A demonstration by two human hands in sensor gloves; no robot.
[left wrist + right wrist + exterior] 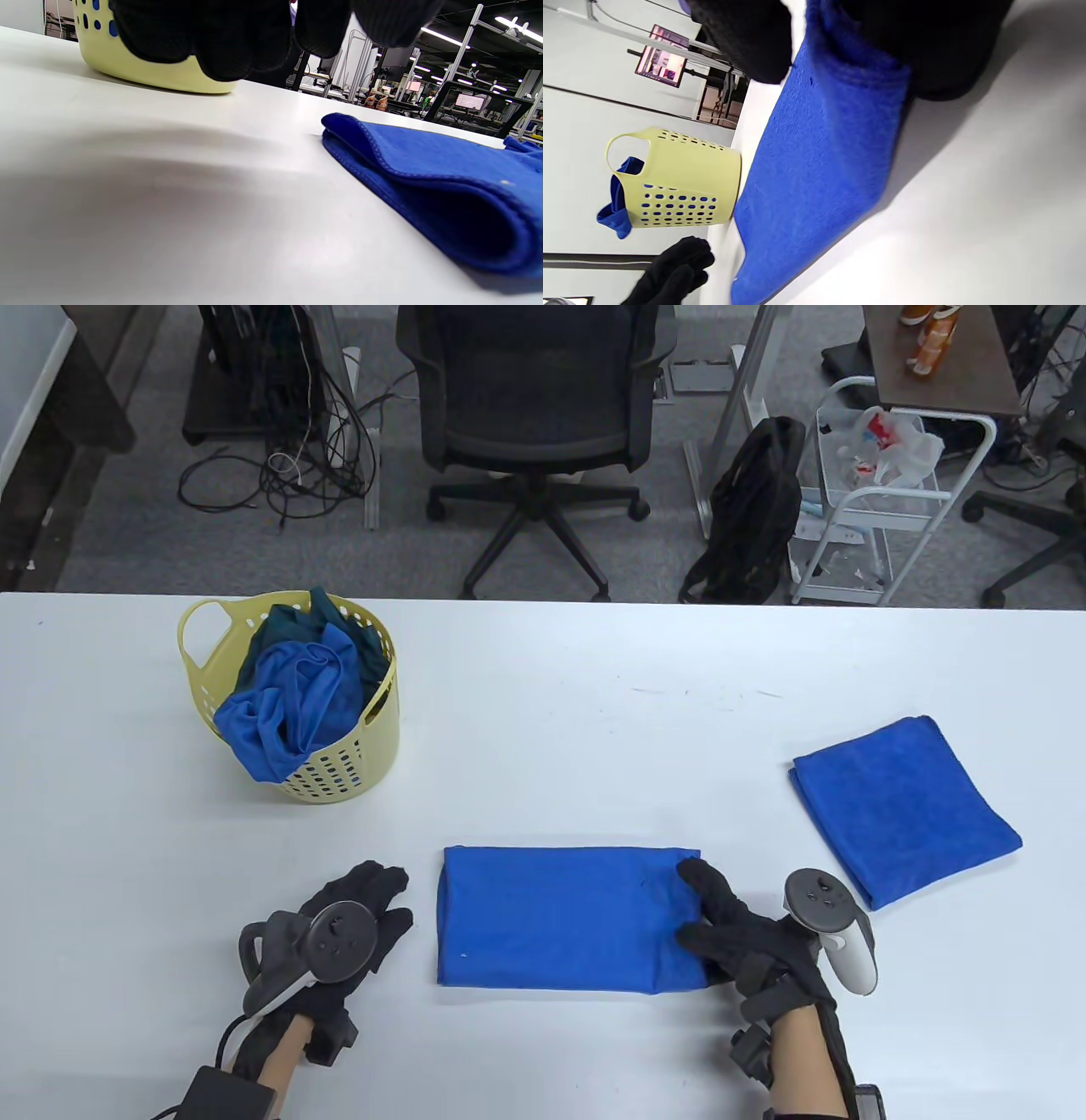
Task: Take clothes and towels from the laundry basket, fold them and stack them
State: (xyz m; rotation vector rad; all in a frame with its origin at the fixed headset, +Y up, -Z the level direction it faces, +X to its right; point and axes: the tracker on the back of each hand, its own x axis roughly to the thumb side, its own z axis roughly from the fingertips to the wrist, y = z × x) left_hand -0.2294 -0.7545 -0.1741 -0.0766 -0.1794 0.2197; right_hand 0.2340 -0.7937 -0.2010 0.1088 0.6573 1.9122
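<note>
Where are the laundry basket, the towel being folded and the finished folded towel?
laundry basket [339, 776], table view, on its perforated front wall.
towel being folded [560, 916], table view, on the middle of its top layer.
finished folded towel [904, 806], table view, on the centre of its upper face.

- The left hand [352, 920] is wearing a black knit sensor glove, with a dark grey round-faced tracker [335, 937] sitting on its back, its handle pale underneath.
- A black cable [225, 1044] is running from that wrist to a black box [225, 1094].
- The right hand [747, 937] is wearing a matching black glove, carrying a grey and white tracker [831, 929] and black clip-like modules [751, 1052] at the wrist.
</note>
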